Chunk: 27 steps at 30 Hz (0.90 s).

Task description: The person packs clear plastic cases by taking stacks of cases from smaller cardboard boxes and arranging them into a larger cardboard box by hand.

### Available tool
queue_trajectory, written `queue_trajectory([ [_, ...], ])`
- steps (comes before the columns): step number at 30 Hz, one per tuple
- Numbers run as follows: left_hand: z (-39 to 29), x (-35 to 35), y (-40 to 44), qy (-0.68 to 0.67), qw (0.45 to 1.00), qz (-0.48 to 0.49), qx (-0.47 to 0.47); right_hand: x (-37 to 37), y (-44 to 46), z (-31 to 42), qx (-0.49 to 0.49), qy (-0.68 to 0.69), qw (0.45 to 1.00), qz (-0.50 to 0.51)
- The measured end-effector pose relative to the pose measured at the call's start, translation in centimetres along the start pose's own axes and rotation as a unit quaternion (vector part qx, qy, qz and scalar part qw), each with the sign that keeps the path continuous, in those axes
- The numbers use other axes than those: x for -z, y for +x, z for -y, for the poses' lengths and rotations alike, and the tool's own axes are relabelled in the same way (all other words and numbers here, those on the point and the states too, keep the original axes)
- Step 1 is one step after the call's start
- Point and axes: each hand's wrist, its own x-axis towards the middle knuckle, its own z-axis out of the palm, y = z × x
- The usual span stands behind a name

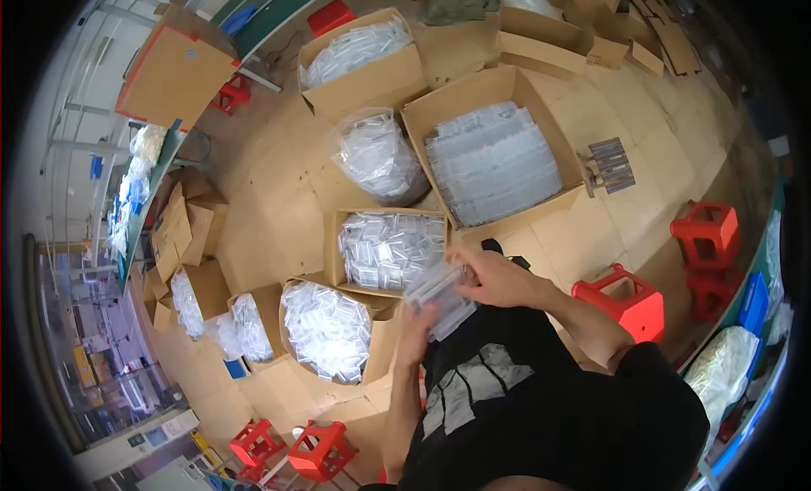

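Between my hands is a stack of clear plastic pieces (443,298), held in front of my black shirt. My left hand (416,329) is closed on the stack's lower left side. At the upper right end, my right hand (490,276) has its fingers bent round the pieces, slightly blurred. Just beyond the stack stands a carton of small clear plastic pieces (384,248). Farther off, a larger carton (549,107) holds neat rows of clear pieces (494,166). A carton with a loose heap of clear pieces (328,330) is left of my left hand.
A filled clear bag (378,153) stands beside the large carton. Another filled carton (363,90) is behind it. Red stools stand at right (625,305) and lower left (321,449). More cartons (207,288) line the left, and a loaded table (722,364) edges the right.
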Motion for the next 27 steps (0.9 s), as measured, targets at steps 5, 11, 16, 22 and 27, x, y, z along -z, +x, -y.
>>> queue_trajectory([
  [5,0.6,-0.8,-0.2,-0.075,0.996,-0.01,0.044,0.1,1.2,1.5,0.05,-0.015,0.995,-0.087],
  [11,-0.1,5.5,-1.1,-0.209,0.976,-0.037,0.053,6.4,-0.4,12.2,0.301,0.009,0.944,-0.132],
  [16,0.2,11.7,-1.9,-0.197,0.98,-0.004,0.037,4.5,1.7,21.3,0.422,0.022,0.901,-0.102],
  [22,2.9,14.3,-1.1,-0.203,0.972,0.035,0.118,5.6,3.3,24.8,0.429,0.006,0.901,-0.071],
  [27,5.8,9.5,0.1,-0.208,0.978,-0.003,0.026,11.8,1.0,24.9,0.491,-0.011,0.868,-0.077],
])
